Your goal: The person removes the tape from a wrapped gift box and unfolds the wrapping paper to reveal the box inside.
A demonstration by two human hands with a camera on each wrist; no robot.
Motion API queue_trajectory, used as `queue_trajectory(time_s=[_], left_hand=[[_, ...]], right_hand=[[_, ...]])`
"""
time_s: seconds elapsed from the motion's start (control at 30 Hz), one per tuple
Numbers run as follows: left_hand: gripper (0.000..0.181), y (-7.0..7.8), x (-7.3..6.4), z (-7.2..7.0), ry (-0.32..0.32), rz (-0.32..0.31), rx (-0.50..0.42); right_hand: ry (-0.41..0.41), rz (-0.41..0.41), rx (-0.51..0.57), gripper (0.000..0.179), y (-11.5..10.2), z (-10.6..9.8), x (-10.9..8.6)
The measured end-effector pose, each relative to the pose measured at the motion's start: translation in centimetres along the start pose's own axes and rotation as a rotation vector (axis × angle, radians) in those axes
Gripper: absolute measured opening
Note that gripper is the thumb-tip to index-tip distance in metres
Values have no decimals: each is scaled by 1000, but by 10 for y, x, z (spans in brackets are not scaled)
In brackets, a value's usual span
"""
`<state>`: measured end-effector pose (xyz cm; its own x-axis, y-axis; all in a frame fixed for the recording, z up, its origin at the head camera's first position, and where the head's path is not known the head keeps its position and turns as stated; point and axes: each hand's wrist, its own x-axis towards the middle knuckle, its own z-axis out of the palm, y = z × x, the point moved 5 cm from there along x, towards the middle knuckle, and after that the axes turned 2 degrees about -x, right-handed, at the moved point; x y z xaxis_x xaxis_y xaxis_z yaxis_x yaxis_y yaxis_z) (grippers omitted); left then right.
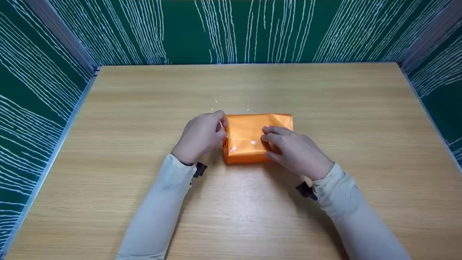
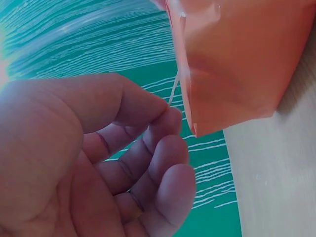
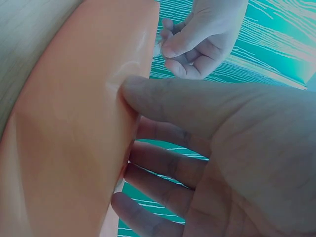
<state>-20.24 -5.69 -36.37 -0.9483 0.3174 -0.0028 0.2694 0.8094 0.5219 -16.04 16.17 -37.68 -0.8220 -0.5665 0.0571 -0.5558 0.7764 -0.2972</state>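
You wear pale grey long sleeves, the left sleeve and right sleeve both creased near the cuff. A small black block sits at your left wrist, another black block at your right. Your left hand and right hand are bare.

You can read no text, label, brand, number or sign in any of the 3 views. On the orange package you can pick out pale glints, but no lettering. The green panel behind the package carries white streaks that form no letters or numerals you can read. The 2 dark wrist pieces, nearer you than the package, are too small for you to make out any marking.
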Motion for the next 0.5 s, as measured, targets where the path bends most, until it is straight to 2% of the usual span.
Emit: queue_trajectory(time_s=[0.1,0.33,0.5], left_hand=[[9,-2,0,-3,1,-9,16],[12,-9,-1,-10,4,-95,16],[17,-14,-2,-14,11,-83,40]], right_hand=[[-1,4,5,42,0,0,0],[-7,11,4,43,0,0,0],[-5,6,-4,42,0,0,0]])
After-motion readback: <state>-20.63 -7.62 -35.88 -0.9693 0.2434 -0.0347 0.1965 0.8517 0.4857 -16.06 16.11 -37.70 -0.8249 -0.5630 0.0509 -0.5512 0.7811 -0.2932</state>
